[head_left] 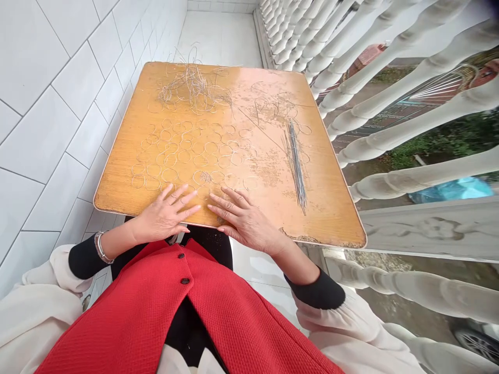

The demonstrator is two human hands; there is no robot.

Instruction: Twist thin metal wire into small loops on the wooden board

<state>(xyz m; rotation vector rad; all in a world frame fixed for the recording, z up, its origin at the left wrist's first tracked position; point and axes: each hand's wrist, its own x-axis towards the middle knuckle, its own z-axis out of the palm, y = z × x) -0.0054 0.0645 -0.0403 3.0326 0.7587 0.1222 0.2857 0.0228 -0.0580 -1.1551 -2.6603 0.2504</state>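
The left hand [166, 215] and right hand [248, 219] lie palm down at the counter's [327, 210] near edge, fingers spread, gripping nothing; whether they touch the nearest rings [194, 149] cannot be told. Rings cover the middle; a tangle [193, 88] lies far left, wires [297, 169] right.
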